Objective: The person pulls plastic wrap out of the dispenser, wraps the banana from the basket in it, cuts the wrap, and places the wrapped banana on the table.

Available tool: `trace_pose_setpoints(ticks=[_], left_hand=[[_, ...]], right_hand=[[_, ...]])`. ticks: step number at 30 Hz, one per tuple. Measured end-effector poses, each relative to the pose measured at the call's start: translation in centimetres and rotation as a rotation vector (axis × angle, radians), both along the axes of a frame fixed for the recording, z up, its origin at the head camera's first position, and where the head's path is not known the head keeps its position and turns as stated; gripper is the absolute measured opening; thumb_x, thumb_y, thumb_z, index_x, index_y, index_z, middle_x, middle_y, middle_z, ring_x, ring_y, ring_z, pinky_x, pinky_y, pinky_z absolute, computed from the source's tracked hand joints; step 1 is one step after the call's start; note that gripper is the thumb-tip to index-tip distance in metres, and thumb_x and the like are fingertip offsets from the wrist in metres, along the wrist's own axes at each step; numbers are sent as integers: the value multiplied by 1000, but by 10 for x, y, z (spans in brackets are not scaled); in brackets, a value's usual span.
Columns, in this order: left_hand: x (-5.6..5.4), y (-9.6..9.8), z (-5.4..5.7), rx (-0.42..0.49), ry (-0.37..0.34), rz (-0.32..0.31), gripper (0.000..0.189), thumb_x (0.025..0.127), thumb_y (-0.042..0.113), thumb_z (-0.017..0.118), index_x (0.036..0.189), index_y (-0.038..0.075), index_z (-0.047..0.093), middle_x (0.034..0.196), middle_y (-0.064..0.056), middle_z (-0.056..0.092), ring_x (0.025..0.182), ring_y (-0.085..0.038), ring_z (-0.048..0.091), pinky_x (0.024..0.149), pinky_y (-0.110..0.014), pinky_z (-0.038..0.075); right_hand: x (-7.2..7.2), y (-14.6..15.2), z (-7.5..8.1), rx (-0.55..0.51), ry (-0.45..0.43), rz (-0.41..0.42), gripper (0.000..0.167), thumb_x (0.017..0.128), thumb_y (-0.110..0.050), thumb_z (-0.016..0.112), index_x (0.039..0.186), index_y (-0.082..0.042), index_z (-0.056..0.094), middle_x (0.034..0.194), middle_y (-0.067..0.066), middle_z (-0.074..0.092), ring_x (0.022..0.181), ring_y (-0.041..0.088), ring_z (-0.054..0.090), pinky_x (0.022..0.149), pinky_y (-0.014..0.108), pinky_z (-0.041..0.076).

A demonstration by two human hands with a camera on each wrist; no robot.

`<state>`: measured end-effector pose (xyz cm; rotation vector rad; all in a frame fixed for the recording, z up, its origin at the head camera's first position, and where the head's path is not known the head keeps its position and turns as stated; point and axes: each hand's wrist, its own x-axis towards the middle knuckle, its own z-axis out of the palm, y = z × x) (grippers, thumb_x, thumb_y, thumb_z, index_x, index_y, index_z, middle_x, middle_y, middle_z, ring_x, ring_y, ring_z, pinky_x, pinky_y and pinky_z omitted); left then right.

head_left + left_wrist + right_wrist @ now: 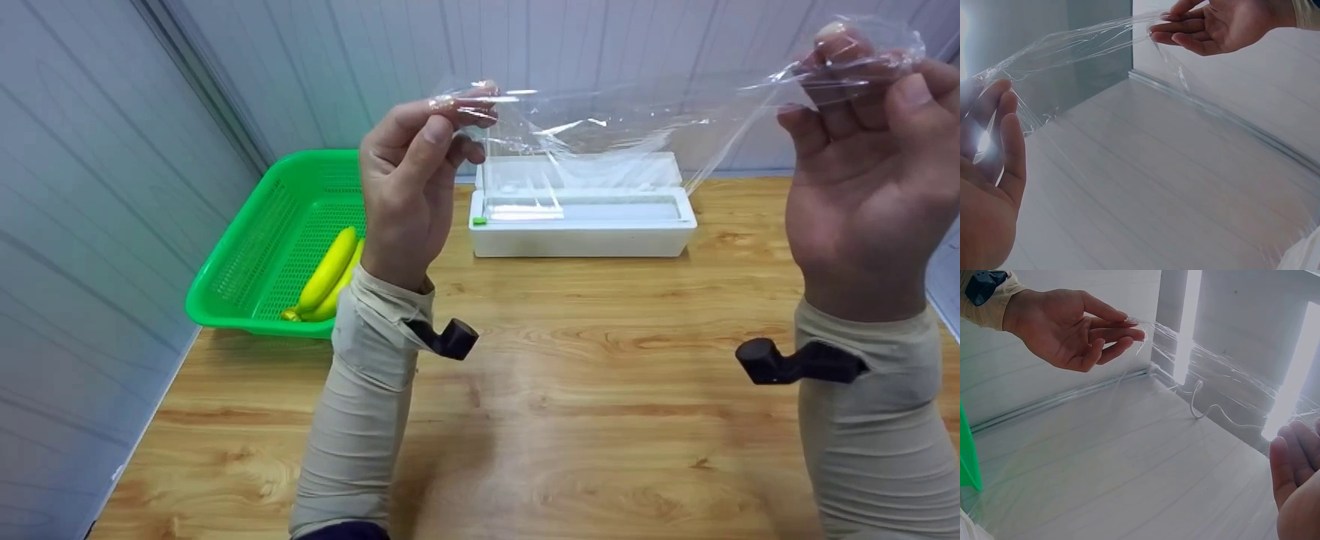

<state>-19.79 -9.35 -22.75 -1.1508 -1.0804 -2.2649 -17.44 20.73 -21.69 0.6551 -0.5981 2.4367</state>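
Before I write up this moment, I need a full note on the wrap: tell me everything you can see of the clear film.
The clear film is a thin, glossy, see-through sheet, plastic by its look, wrinkled and streaked with reflections. Its upper edge spans between the left hand and the right hand, each pinching one end, where it bunches. From there it slopes down to the open white box beyond the hands. Where it ends inside cannot be made out.

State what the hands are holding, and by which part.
Clear plastic film: the left hand pinches one end of its raised edge, the right hand the other, with the film spanning between them.
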Motion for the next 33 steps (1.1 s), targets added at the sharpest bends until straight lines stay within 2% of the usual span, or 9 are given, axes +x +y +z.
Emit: trace_pose_setpoints(ticks=[4, 8, 12, 17, 21, 23, 27, 30, 33], left_hand=[[0, 1, -1, -7, 35, -2, 40, 92, -14, 37, 99, 2, 72, 105, -17, 72, 99, -30, 66, 71, -34, 52], [2, 0, -3, -38, 47, 8, 37, 92, -13, 39, 100, 2, 72, 103, -16, 72, 97, -30, 65, 71, -35, 52], [3, 0, -4, -80, 58, 28, 36, 92, -13, 40, 101, 2, 72, 102, -15, 71, 97, -31, 64, 71, -35, 52], [4, -1, -4, -117, 88, 66, 34, 90, -12, 43, 100, 2, 73, 98, -16, 67, 92, -30, 61, 67, -32, 51], [7, -3, -4, -148, 104, 133, 28, 89, -10, 49, 100, -3, 73, 90, -14, 57, 78, -24, 51, 61, -27, 43], [8, -5, -5, -165, 115, 179, 23, 88, -9, 52, 100, -7, 72, 87, -13, 50, 77, -22, 45, 62, -27, 39], [10, -7, -5, -196, 147, 257, 18, 86, -5, 57, 96, -13, 69, 89, -12, 45, 86, -24, 42, 70, -30, 40], [11, -8, -5, -227, 175, 293, 17, 85, -3, 59, 94, -14, 68, 95, -13, 46, 94, -26, 43, 76, -32, 42], [12, -10, -5, -269, 188, 308, 16, 86, -3, 59, 93, -14, 68, 101, -13, 49, 99, -29, 45, 79, -32, 45]], right_hand=[[0, 1, -1, -14, -12, 5, 27, 106, 0, 20, 113, 15, 42, 125, 45, 49, 106, 53, 55, 72, 48, 54], [0, 4, -3, -3, -3, -15, 27, 105, 2, 19, 110, 16, 42, 111, 45, 54, 93, 52, 59, 66, 46, 54], [-1, 7, -6, -47, 6, -11, 24, 104, 5, 21, 105, 17, 41, 95, 42, 54, 77, 49, 60, 56, 46, 53], [-1, 12, -8, -24, 22, -54, 22, 101, 10, 21, 103, 20, 40, 89, 40, 52, 72, 48, 57, 53, 46, 52], [-1, 16, -10, 33, 34, -130, 22, 97, 15, 20, 100, 24, 40, 89, 38, 50, 72, 46, 54, 53, 44, 51], [-1, 17, -10, 58, 40, -178, 23, 94, 17, 19, 96, 26, 40, 89, 35, 48, 72, 42, 52, 52, 41, 50], [-1, 17, -10, 137, 54, -311, 10, 85, 19, 38, 86, 28, 41, 89, 30, 48, 73, 35, 49, 54, 36, 48], [0, 16, -12, 222, 52, -412, 14, 79, 14, 50, 83, 26, 45, 94, 29, 49, 76, 32, 49, 63, 36, 48], [0, 14, -15, 288, 40, -474, 11, 80, 12, 48, 81, 23, 49, 98, 27, 48, 80, 31, 49, 72, 36, 47]])
